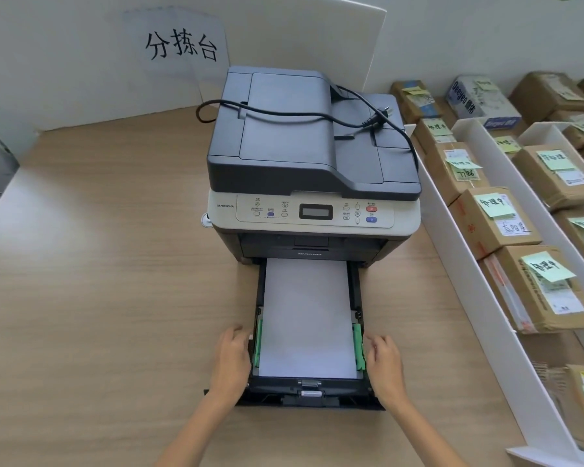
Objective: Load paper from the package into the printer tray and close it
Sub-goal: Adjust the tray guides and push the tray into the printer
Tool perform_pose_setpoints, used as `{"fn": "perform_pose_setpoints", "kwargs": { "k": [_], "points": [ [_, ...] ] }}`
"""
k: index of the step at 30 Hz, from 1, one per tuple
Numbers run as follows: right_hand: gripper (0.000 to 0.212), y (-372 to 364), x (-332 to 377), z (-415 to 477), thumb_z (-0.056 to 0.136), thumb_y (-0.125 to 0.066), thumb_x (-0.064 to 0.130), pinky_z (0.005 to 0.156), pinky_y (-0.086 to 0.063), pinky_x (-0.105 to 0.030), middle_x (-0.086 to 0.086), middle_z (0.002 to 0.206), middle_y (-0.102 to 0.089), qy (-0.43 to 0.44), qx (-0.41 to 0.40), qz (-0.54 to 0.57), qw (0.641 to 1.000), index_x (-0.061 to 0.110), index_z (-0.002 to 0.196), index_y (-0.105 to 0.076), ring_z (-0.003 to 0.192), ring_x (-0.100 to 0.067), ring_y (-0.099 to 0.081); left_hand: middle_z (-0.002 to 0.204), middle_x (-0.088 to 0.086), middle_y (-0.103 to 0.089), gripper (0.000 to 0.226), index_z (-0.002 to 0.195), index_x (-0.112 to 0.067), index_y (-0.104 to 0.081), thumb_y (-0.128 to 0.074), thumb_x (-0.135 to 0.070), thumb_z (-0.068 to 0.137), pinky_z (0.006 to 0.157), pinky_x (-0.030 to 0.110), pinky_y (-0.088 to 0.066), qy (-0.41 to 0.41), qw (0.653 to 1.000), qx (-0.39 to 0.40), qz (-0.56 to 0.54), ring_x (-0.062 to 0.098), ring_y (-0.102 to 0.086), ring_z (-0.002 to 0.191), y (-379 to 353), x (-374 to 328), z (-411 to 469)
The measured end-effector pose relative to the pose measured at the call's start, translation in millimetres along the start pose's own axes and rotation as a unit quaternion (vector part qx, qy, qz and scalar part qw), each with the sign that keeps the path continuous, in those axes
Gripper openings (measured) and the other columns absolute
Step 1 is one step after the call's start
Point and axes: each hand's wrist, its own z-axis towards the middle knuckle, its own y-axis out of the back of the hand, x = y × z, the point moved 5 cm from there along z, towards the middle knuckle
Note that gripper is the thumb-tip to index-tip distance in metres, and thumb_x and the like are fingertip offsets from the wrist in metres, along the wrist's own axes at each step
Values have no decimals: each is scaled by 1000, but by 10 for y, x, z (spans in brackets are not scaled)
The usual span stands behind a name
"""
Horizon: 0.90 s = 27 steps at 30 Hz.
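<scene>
Printer tray (358, 291), pulled out over counter's (98, 281) near edge, carrying white paper (307, 318) between green guides (257, 345). Left hand (231, 358) grip curled on tray's left wall; right hand (383, 360) likewise on right wall. Printer (314, 156) behind.

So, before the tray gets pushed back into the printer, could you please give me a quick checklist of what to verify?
1. Paper lies flat in the tray: ok.
2. Green side guides sit against both long edges of the stack: ok.
3. Stack height under the fill mark: cannot tell, no mark shows.
4. Left hand and right hand rest on the tray's outer sides, fingers outside the slot: ok.
5. Tray lined up straight with the printer opening: ok.
6. Power cord lies on the printer's lid, away from the tray's path: ok.
</scene>
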Motion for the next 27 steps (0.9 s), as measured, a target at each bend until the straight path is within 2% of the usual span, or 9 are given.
{"fn": "perform_pose_setpoints", "kwargs": {
  "k": [2, 6, 11, 15, 18, 20, 24, 27],
  "points": [
    [34, -24, -83, -66, 90, -44, -2, 81, -49, -34, -12, 105, -58, -3, 12, -4, 1000, 3, 121, -57, 89, -22, -56, 126, 20, -56, 43, 120, 0, -58, -45, 15, 82, 101, 37, -43, 2, 1000, 20, 4, 33, -51, 118, -34, 41, -68],
    [39, -112, -134, -165, 91, -43, -1, 85, -42, -26, -11, 115, -58, -7, 57, -6, 998, 5, 128, -51, 98, -19, -54, 134, 16, -50, 55, 130, -4, -49, -38, 15, 80, 105, 33, -40, 8, 998, 66, -11, 27, -46, 122, -124, 100, -143],
    [49, -164, -146, -248, 89, -43, -4, 98, -41, -32, -9, 126, -55, -23, 75, 37, 996, 8, 136, -42, 116, -21, -50, 136, 13, -50, 58, 136, -6, -43, -40, 15, 82, 102, 25, -35, -11, 998, 58, -8, 25, -47, 122, -170, 98, -195],
    [50, -168, -185, -244, 88, -44, -3, 101, -43, -37, -9, 130, -54, -26, 89, 51, 994, 10, 136, -42, 117, -22, -49, 131, 11, -53, 55, 134, -6, -45, -34, 15, 85, 97, 19, -32, 27, 995, 60, -72, 18, -48, 112, -175, 61, -211],
    [48, -139, -209, -232, 88, -45, -3, 97, -44, -33, -12, 126, -54, -59, 107, 86, 989, 10, 134, -45, 113, -22, -51, 128, 11, -54, 54, 131, -8, -46, -32, 16, 85, 95, 19, -34, 58, 989, 56, -125, 10, -43, 106, -152, 44, -232],
    [48, -128, -221, -218, 88, -45, -3, 95, -44, -31, -13, 125, -54, -64, 117, 98, 986, 12, 133, -46, 112, -22, -51, 128, 11, -53, 54, 131, -7, -47, -31, 16, 85, 94, 19, -33, 73, 986, 57, -140, 9, -42, 106, -149, 30, -233],
    [51, -140, -237, -226, 86, -46, -5, 100, -43, -35, -10, 128, -53, -55, 125, 106, 985, 11, 134, -45, 116, -21, -50, 129, 10, -54, 57, 131, -8, -46, -30, 18, 83, 95, 20, -34, 92, 983, 59, -147, 12, -46, 109, -167, 55, -239],
    [51, -135, -235, -232, 85, -46, -6, 100, -43, -33, -10, 129, -53, -57, 123, 111, 984, 11, 134, -45, 117, -20, -49, 130, 9, -54, 61, 127, -9, -50, -30, 21, 78, 98, 20, -34, 75, 987, 59, -127, 16, -50, 115, -214, 79, -279]
  ]
}}
